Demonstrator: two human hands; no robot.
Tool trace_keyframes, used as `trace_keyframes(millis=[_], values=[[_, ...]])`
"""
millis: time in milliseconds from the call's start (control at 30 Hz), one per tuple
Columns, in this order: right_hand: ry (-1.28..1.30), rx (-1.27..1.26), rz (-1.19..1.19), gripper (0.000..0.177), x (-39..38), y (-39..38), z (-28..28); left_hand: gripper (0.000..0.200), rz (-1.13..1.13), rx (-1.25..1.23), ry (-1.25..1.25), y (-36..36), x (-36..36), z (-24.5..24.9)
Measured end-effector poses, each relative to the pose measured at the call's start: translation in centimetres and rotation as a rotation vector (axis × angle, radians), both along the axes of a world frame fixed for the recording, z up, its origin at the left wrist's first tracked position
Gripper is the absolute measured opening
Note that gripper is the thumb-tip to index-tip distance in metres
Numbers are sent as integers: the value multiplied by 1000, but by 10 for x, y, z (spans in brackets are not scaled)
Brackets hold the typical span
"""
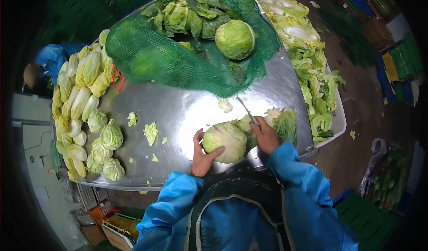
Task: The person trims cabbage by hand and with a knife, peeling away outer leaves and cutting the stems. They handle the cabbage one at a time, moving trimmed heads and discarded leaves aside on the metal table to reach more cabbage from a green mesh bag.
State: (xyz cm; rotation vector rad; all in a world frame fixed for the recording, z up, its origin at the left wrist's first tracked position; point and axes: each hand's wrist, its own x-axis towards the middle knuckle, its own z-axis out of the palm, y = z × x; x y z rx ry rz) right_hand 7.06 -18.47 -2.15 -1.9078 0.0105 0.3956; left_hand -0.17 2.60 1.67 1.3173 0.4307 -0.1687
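A pale green round cabbage (227, 140) rests on the metal table near its front edge. Around its left side curls my left hand (203, 156), thumb pressed on the top. My right hand (266, 137) is closed on the handle of a knife (246, 108), whose thin blade points up and away from me. Loose outer cabbage leaves (286, 125) lie just right of this hand. A white leaf scrap (224, 104) sits beyond the cabbage. Farther back, a green mesh bag (178, 70) lies spread open with a whole cabbage (235, 39) and leafy heads on it.
Napa cabbages (80, 103) are piled along the left side, with several small round cabbages (111, 136) beside them. Leaf scraps (151, 133) dot the metal table (133, 161). A white bin (339, 117) of discarded leaves stands against the right edge. Another person in blue (55, 59) is at far left.
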Motion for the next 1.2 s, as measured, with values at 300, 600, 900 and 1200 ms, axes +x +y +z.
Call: trace_keyframes(millis=[300,600,900,1200], values=[[219,-127,-277,46,24,-90,-12,104,52,18,21,9,-14,-17],[105,48,238,56,-2,20,48,108,-23,311,-64,-15,9,-33],[-212,-382,343,54,-9,8,49,99,-197,723,-95,-34,33,6],[-147,-145,-118,37,6,-44,-51,103,-369,803,-207,-25,24,1]])
